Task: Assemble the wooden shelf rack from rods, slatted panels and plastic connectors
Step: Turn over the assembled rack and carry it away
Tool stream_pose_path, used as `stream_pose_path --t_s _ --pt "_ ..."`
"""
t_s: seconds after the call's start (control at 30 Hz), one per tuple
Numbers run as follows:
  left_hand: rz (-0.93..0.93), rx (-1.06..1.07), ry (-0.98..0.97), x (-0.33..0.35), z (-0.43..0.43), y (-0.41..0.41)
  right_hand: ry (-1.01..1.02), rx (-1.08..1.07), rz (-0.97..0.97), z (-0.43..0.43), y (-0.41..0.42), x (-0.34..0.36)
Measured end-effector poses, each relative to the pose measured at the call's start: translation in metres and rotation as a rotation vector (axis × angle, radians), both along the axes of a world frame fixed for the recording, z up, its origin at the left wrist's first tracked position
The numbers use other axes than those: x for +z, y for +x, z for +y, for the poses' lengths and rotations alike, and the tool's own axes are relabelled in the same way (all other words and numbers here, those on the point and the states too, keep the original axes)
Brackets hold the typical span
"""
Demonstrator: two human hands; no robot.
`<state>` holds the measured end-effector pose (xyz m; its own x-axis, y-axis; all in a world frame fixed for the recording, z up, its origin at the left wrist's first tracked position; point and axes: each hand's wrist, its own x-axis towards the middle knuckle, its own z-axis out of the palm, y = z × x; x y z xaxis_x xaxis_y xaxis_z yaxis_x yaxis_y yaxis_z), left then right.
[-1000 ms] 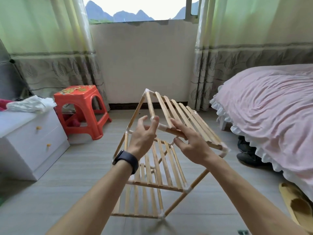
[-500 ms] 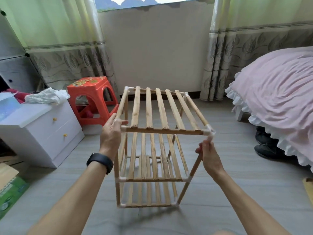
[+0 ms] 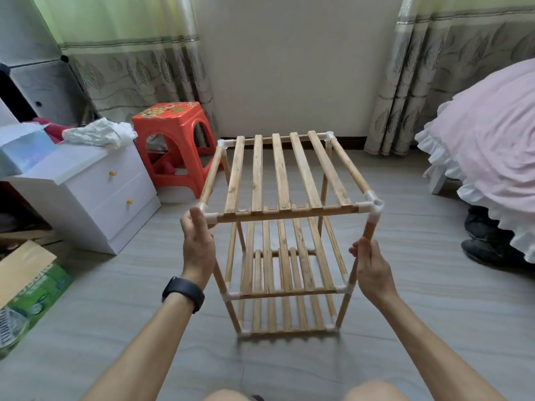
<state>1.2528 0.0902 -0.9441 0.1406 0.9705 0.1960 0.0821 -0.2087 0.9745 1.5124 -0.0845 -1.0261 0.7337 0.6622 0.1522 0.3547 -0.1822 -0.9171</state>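
Observation:
The wooden shelf rack (image 3: 285, 180) stands upright on the floor in front of me, with three slatted panels joined by rods and white plastic connectors. My left hand (image 3: 198, 241) grips the near left upright rod just under the top corner connector (image 3: 210, 217). My right hand (image 3: 372, 264) holds the near right upright rod (image 3: 368, 230) below the top right connector (image 3: 375, 208), fingers wrapped around it.
A red plastic stool (image 3: 173, 146) stands behind the rack to the left. A white drawer cabinet (image 3: 95, 195) sits at the left, with boxes (image 3: 29, 287) on the floor. A pink-covered bed (image 3: 489, 157) is on the right, dark shoes (image 3: 486, 250) beneath it.
The rack went from tilted on its side to upright on the floor. My hands moved from the top panel's front rail out to the two near upright rods.

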Motion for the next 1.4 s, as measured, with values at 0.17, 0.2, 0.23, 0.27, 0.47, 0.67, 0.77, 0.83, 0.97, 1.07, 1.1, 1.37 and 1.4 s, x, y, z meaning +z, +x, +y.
stream_pose_path --t_s 0.17,0.2,0.23,0.27,0.47,0.67,0.77,0.83,0.97,1.07,1.1,1.37,1.4 --pt "0.262 -0.094 -0.177 -0.102 -0.027 -0.022 -0.309 0.078 0.146 -0.019 -0.007 -0.078" --pt "0.318 -0.124 -0.239 -0.124 -0.029 -0.027 -0.340 0.105 0.178 -0.023 -0.007 -0.092" --pt "0.364 -0.148 -0.290 -0.143 -0.030 -0.031 -0.349 0.130 0.193 -0.025 -0.007 -0.103" --pt "0.400 -0.159 -0.320 -0.158 -0.031 -0.033 -0.346 0.146 0.199 -0.026 -0.007 -0.112" --pt "0.490 -0.066 -0.288 -0.176 -0.030 -0.029 -0.399 0.061 0.152 -0.013 -0.008 -0.116" --pt "0.374 0.045 -0.172 -0.152 -0.009 -0.013 -0.211 0.009 0.023 0.000 0.001 -0.083" --pt "0.314 0.041 -0.130 -0.120 0.013 0.007 -0.027 -0.034 0.131 0.021 0.015 -0.047" --pt "0.262 0.011 -0.137 -0.097 0.031 0.018 0.082 -0.080 0.185 0.038 0.027 -0.025" --pt "0.249 -0.031 -0.196 -0.072 0.065 0.040 0.031 -0.119 0.135 0.063 0.058 -0.002" --pt "0.255 -0.028 -0.244 -0.069 0.080 0.057 -0.043 -0.139 0.117 0.071 0.078 -0.005" --pt "0.264 -0.030 -0.258 -0.072 0.085 0.063 -0.066 -0.144 0.124 0.073 0.083 -0.009" --pt "0.305 -0.085 -0.414 -0.104 0.161 0.137 -0.169 -0.215 0.256 0.125 0.148 -0.039" --pt "0.311 -0.089 -0.438 -0.110 0.171 0.145 -0.173 -0.222 0.287 0.133 0.155 -0.043"
